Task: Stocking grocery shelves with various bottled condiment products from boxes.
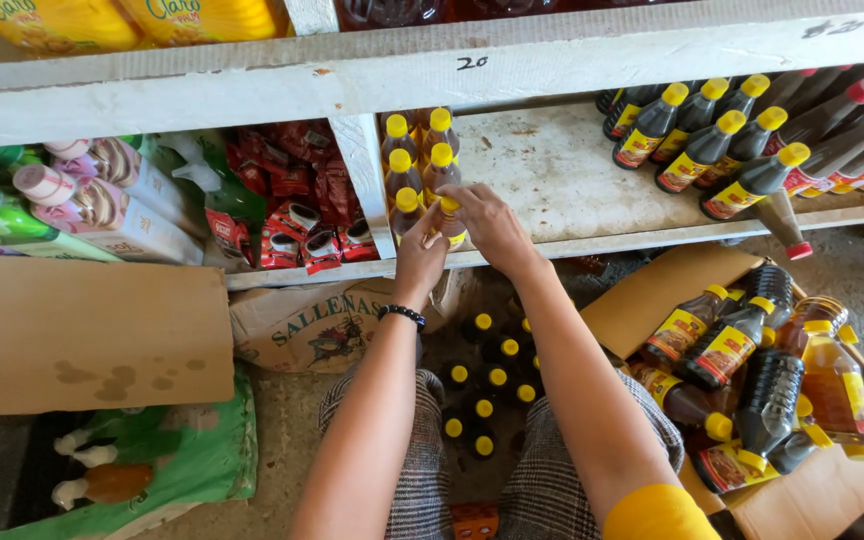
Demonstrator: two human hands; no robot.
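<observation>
Yellow-capped bottle [449, 222] stands at the shelf's [562, 170] near edge, gripped from both sides: the left hand [420, 258] is curled on its lower body, the right hand [492, 228] closed over cap and shoulder. Just beyond it, similar bottles [414, 160] stand in rows beside the white divider [364, 180]. The bottle looks mid-placement; setting it flush calls for a small push inward. More bottles [487, 385] wait in the box between the knees, larger dark ones in a carton [832, 480] at right.

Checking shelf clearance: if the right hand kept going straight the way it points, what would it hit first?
Probably the cluster of yellow-capped bottles on the shelf, directly beyond the right hand, which grips a small bottle with the left hand. Depth unclear.
</observation>
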